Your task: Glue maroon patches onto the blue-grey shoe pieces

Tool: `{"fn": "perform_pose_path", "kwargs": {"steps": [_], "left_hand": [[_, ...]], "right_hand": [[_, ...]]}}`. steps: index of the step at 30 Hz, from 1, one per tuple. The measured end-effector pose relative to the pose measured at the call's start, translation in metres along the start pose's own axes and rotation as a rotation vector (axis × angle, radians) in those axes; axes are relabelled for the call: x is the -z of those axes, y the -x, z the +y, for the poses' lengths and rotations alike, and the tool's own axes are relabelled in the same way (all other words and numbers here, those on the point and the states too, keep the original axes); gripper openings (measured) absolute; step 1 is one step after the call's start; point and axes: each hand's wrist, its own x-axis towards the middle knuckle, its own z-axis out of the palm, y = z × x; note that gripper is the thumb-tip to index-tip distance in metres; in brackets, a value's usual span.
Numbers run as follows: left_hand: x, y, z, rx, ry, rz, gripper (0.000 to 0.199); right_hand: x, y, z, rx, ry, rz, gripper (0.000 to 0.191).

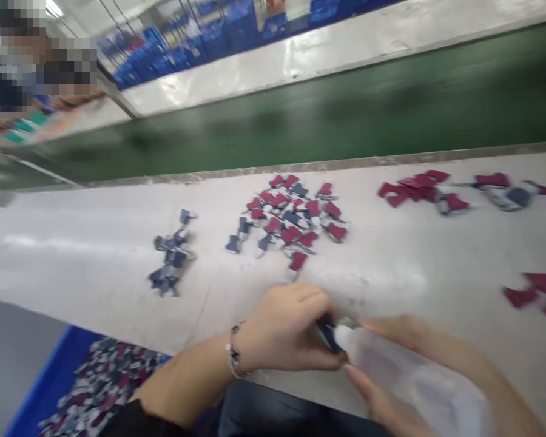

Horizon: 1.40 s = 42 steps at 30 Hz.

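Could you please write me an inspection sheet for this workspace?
Surface: pale bench, glossy, faintly marked
Job's things: dark piece close to the tip of a whitish container; mixed maroon and navy pieces in the middle, navy pile left, maroon pieces right
Clutter: scattered pieces; blue bin of similar pieces at lower left
Grippers: left hand grips the dark piece, right hand the container
Cables: nothing seen on the bench
Surroundings: green strip beyond; blurred person upper left

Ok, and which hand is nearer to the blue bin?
Left. The left hand is over the table, to the right of the blue bin; the right hand is farther right, around a whitish object.
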Motion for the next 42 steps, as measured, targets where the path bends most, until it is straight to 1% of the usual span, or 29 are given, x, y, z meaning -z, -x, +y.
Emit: {"fn": "perform_pose_path", "kwargs": {"steps": [2,4,7,10,12,15,17,20,23,28,32,34,39,42], "left_hand": [[0.002,0.000,0.001,0.019,0.043,-0.004,0.023],[0.002,0.001,0.000,0.018,0.054,0.015,0.025],[0.002,0.001,0.001,0.009,0.047,0.026,0.026],[0.001,0.001,0.002,0.028,0.052,-0.002,0.023],[0.001,0.001,0.002,0.042,0.057,-0.011,0.022],[0.002,0.002,0.003,0.044,0.065,0.008,0.021],[0.002,0.001,0.003,0.034,0.074,0.013,0.021],[0.003,0.000,0.003,0.034,0.092,-0.007,0.021],[0.005,0.000,0.004,0.044,0.118,-0.012,0.021],[0.006,0.001,0.005,0.042,0.121,-0.010,0.020],[0.006,0.000,0.005,0.023,0.117,-0.003,0.020],[0.006,-0.001,0.005,0.019,0.114,0.005,0.020],[0.006,-0.001,0.004,0.007,0.097,0.016,0.020],[0.006,-0.001,0.003,0.005,0.086,0.010,0.022]], "right_hand": [[0.000,-0.003,-0.014,0.033,0.218,-0.002,0.012],[0.000,-0.006,-0.021,0.053,0.320,0.005,0.009],[0.002,-0.007,-0.023,0.047,0.334,0.029,0.014],[0.002,-0.005,-0.023,0.066,0.341,0.037,0.024],[0.001,-0.004,-0.023,0.063,0.334,0.044,0.026],[0.000,-0.003,-0.024,0.051,0.327,0.042,0.025],[0.000,-0.003,-0.025,0.069,0.354,0.031,0.024],[0.000,-0.002,-0.026,0.118,0.418,0.015,0.024],[0.000,-0.001,-0.026,0.127,0.432,0.017,0.025],[0.000,0.001,-0.027,0.163,0.554,-0.005,0.035],[-0.001,0.001,-0.031,0.148,0.541,0.043,0.031],[-0.001,0.001,-0.032,0.137,0.546,0.048,0.030],[0.001,0.004,-0.031,0.145,0.580,-0.033,0.034],[0.001,0.003,-0.030,0.143,0.571,-0.034,0.033]]}}
